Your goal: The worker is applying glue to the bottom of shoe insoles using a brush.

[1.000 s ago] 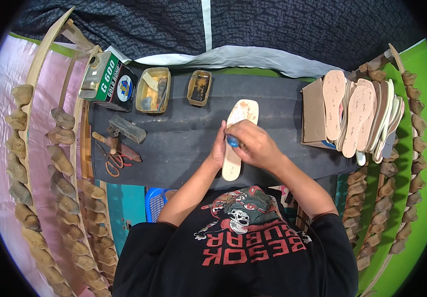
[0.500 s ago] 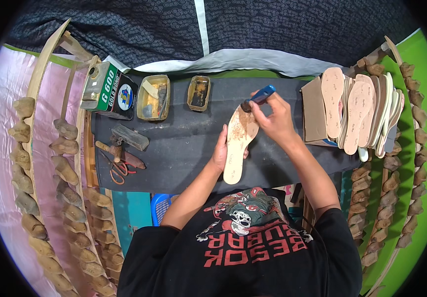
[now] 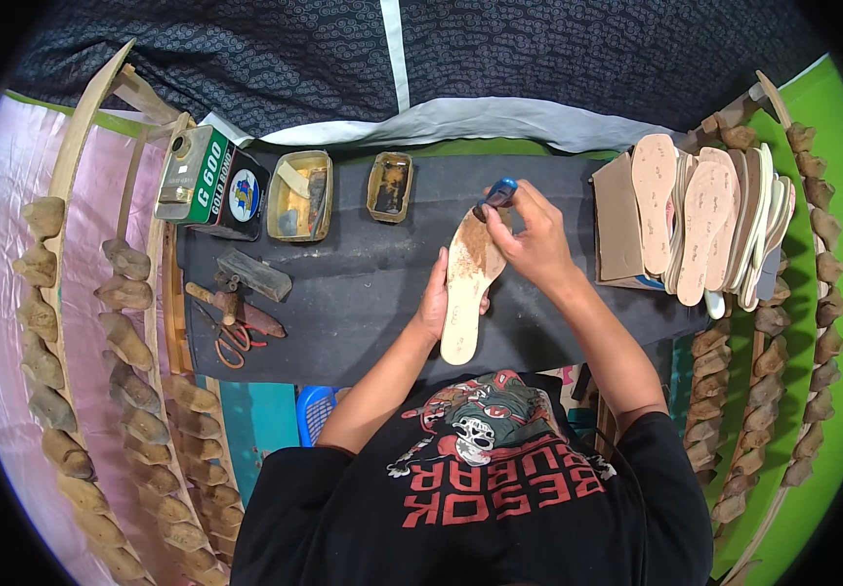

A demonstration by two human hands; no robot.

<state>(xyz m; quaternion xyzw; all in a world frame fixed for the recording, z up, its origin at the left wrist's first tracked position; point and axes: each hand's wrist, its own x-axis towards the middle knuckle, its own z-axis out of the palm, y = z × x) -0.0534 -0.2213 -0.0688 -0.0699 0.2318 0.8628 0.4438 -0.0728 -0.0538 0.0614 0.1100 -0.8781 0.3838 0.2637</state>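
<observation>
A pale insole (image 3: 462, 313) is held over the dark table, its toe end pointing away from me. Brown, wet-looking smears cover much of its front half, while the heel half is bare. My left hand (image 3: 433, 305) is closed on the insole's left edge, fingers mostly hidden beneath it. Pinched in my right hand (image 3: 538, 244) is a brush with a blue handle (image 3: 502, 191). Its dark tip touches the insole near the toe, and my fingers partly cover it.
A green and black metal can (image 3: 208, 181) and two small tubs (image 3: 325, 230) (image 3: 389, 214) stand at the back. On the left lie a grey block (image 3: 255, 273), a hammer (image 3: 231, 301) and scissors (image 3: 234, 344). At right, a cardboard box (image 3: 624, 230) holds several insoles. Shoe lasts (image 3: 42, 314) line racks on both sides.
My right hand has shifted slightly left, and the brush tip has moved toward the toe's left edge. The brown smear looks a little wider. My left hand keeps its grip.
</observation>
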